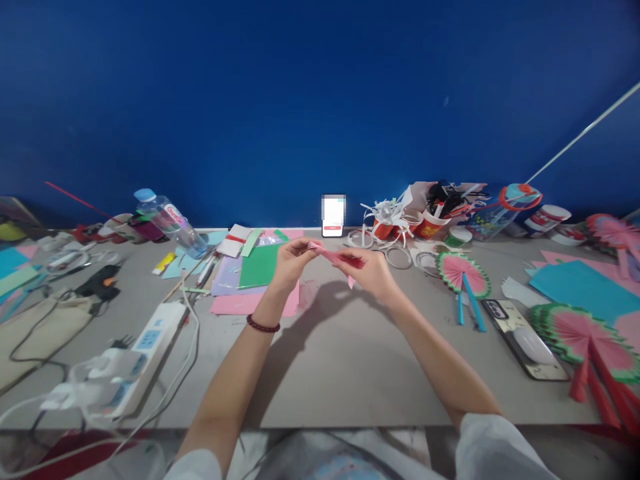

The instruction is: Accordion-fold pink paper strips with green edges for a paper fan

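Note:
Above the middle of the table I hold a strip of pink paper [327, 253], narrow and apparently folded, stretched between both hands. My left hand [293, 261], with a dark bead bracelet on its wrist, pinches the paper's left end. On the other end the fingers of my right hand [369, 270] are closed, and a small pink tip hangs below them. Part of the paper is hidden behind the fingers. Near my left hand lie a green sheet [259, 265] and pink sheets [240, 305]. A lit phone [333, 217] stands upright behind the hands.
Paper watermelon fans [463, 273], a patterned phone [523, 340] and blue paper [585, 283] lie at right. Cups of tools [434, 223] stand at the back. On the left are a power strip [150, 353], a glue gun [103, 283] and a tilted bottle [175, 227].

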The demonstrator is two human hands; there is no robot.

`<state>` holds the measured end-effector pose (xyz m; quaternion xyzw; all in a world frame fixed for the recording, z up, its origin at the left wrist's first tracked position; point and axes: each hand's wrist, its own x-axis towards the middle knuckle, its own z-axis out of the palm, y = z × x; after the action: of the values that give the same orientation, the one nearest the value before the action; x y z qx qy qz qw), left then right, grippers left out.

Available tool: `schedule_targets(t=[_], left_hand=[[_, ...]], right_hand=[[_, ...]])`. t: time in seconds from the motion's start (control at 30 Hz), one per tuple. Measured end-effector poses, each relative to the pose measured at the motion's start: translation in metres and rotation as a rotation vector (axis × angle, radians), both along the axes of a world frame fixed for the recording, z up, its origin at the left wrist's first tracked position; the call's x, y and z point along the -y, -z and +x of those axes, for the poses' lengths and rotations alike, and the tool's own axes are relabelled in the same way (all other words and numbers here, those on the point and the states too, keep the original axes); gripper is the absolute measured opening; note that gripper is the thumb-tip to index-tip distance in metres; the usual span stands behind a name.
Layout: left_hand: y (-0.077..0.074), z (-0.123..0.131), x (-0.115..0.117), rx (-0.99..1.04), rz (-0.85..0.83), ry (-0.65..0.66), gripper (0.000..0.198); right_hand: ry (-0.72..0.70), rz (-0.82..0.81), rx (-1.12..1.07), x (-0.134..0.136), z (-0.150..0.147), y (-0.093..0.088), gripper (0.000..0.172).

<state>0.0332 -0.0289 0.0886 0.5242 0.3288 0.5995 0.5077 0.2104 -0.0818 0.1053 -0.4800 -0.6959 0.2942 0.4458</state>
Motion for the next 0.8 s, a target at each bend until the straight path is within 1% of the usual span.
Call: schedule_targets(t=[0.17, 0.47, 0.8], left_hand=[[0.0012, 0.0002, 0.0001, 0.017, -0.009, 0.018, 0.022], [-0.0008, 0.0014, 0.0024, 0.001, 0.002, 0.009, 0.022], [-0.0023, 0.0038, 0.0056, 0.013, 0.005, 0.02, 0.02]], right_hand=[[0.077, 0.048, 0.045, -0.0013, 0.0, 0.0017, 0.017], [0.116, 0.124, 0.058, -0.0041, 0.0005, 0.002, 0.013], [0.116, 0.067, 0.007, -0.0031, 0.0007, 0.0007, 0.015]])
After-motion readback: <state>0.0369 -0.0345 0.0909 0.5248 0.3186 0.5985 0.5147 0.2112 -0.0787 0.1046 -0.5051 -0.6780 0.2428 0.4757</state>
